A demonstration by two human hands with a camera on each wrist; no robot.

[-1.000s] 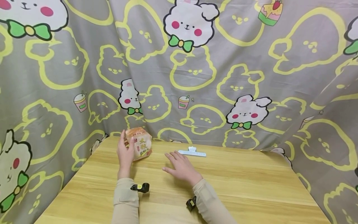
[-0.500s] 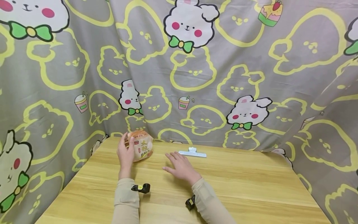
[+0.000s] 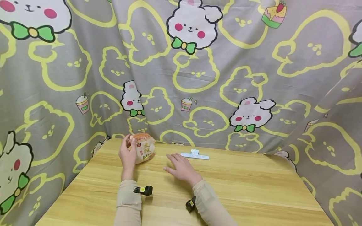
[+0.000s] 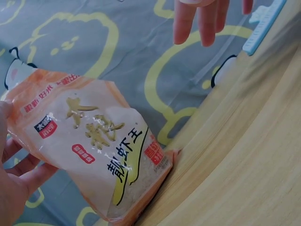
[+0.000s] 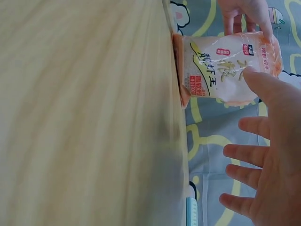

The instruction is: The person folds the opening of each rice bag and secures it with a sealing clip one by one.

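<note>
At the table's back left a clear and orange bag of rice [image 3: 145,148] stands upright, gold and black characters on its front. My left hand [image 3: 128,155] grips its upper left side; in the left wrist view the thumb lies at the near face of the bag [image 4: 101,136] and the fingers reach behind. Just right of the bag my right hand [image 3: 181,169] hovers over the table, fingers spread, holding nothing. The right wrist view shows that hand [image 5: 273,160] apart from the bag. Beyond its fingertips lies a light blue sealing clip [image 3: 195,154].
The wooden table [image 3: 249,188] runs back to a grey curtain [image 3: 158,72] with yellow outlines and white rabbits, which also closes in both sides. Small black cameras [image 3: 144,190] are strapped to both wrists.
The bag's top has sagged slightly and its front has turned a little in my left hand's grip. My right hand and the clip stay nearly where they were.
</note>
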